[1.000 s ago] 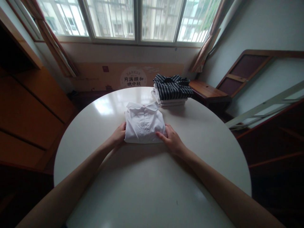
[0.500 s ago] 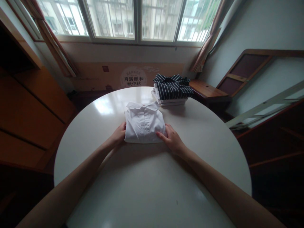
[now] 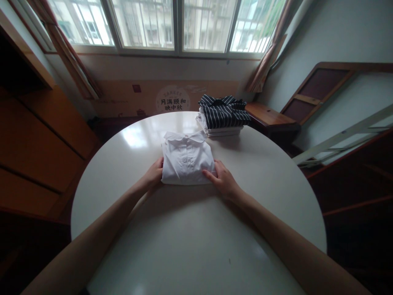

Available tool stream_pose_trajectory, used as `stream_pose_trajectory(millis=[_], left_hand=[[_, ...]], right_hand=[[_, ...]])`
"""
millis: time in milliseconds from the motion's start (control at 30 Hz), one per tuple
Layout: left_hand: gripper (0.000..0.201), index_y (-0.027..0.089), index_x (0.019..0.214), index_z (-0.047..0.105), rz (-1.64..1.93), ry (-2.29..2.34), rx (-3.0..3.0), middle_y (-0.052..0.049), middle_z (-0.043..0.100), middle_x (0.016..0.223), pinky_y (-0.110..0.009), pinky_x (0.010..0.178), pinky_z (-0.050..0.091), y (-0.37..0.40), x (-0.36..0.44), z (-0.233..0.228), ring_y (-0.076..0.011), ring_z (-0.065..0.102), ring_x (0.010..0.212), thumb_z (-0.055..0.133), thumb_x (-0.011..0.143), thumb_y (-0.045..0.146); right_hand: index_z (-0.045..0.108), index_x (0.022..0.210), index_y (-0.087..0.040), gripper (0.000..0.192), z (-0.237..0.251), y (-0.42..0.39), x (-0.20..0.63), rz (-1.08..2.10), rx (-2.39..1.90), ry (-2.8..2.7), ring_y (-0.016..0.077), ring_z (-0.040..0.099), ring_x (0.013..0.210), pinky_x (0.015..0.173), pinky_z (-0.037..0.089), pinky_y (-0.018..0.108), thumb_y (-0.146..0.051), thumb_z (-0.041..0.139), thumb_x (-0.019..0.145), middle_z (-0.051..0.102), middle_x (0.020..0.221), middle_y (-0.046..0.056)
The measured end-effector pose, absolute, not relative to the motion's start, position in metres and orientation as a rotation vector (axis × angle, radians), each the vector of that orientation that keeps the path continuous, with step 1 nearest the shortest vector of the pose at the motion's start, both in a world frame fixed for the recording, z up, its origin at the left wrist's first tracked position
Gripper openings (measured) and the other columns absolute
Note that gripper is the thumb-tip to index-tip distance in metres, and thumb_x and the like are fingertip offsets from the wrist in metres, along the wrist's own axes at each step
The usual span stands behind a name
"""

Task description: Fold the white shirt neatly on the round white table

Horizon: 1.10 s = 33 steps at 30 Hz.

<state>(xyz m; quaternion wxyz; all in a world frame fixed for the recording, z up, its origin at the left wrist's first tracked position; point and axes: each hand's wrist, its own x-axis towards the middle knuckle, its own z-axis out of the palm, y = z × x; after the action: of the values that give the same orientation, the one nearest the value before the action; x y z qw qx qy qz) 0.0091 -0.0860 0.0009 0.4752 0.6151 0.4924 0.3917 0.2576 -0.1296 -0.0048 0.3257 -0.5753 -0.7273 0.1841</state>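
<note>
A white collared shirt point(image 3: 187, 162), folded into a neat rectangle with its collar at the far side and buttons down the middle, lies on the round white table point(image 3: 184, 229). My left hand point(image 3: 155, 172) grips its left edge, the fingertips hidden at or under the cloth. At the right edge my right hand point(image 3: 222, 178) holds the shirt, thumb on top and fingers around the side. Just beyond, to the right, stands a pile of folded clothes, a black shirt with white stripes point(image 3: 224, 112) on top and white garments point(image 3: 225, 131) beneath it.
Behind the table is a wall panel point(image 3: 129, 98) with Chinese lettering, below a barred window point(image 3: 147, 24). A wooden bench-like piece point(image 3: 270, 114) stands beyond the table's right rim. Orange-brown cabinets point(image 3: 33, 147) line the left side.
</note>
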Motion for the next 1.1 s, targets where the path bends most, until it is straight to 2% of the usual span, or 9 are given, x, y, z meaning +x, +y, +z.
stream_pose_trajectory(millis=[433,1100], left_hand=[[0.061,0.009,0.111,0.058,0.958,1.185,1.499,-0.015,0.061,0.118,-0.045,0.098,0.041,-0.0885,0.0105,0.0051,-0.0335,0.052,0.112,0.06,0.055,0.03],[0.056,0.009,0.109,0.06,0.966,1.208,1.505,-0.015,0.062,0.115,-0.046,0.099,0.041,-0.0888,0.0104,0.0052,-0.0329,0.053,0.112,0.059,0.057,0.028]], right_hand=[[0.05,0.094,-0.015,0.041,-0.003,-0.1301,0.2572,0.49,-1.534,-1.909,0.0219,0.054,0.093,0.086,0.044,0.036,-0.054,0.045,0.083,0.055,0.102,0.013],[0.049,0.086,-0.017,0.037,-0.0024,-0.1308,0.2575,0.421,-1.49,-1.916,0.0172,0.053,0.077,0.073,0.045,0.03,-0.054,0.046,0.083,0.056,0.09,0.009]])
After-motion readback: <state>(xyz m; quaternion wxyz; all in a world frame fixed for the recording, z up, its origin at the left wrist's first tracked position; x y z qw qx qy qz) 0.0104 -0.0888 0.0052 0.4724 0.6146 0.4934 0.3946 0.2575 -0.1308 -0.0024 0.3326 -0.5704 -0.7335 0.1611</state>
